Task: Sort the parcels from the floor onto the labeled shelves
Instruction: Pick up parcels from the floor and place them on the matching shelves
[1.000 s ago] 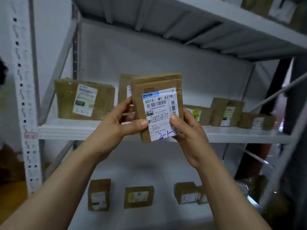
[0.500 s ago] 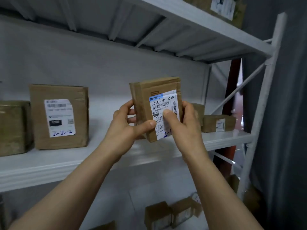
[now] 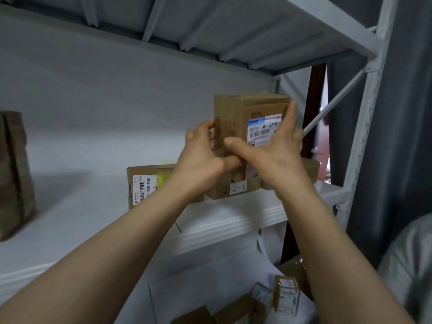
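Note:
A small brown cardboard parcel [image 3: 236, 118] with a white and blue shipping label stands upright in both my hands, above the right end of the white middle shelf [image 3: 229, 220]. My left hand [image 3: 203, 157] grips its left edge. My right hand [image 3: 273, 148] lies across its front and right side, fingers reaching the top right corner, covering the lower part of the label. Directly under the parcel a brown box [image 3: 233, 188] with a handwritten label sits on the shelf. Whether the held parcel touches that box is hidden by my hands.
Another labelled box [image 3: 145, 185] sits left of it, and a large brown parcel [image 3: 14, 174] stands at the far left. The upper shelf [image 3: 233, 26] hangs close overhead. A white upright post [image 3: 364, 113] and diagonal brace bound the right side. Several small parcels [image 3: 285, 293] lie on the lower shelf.
My view has swung right along the shelf. The parcel has moved up and toward the shelf's right end, and my right hand has slid up over its front to the top corner.

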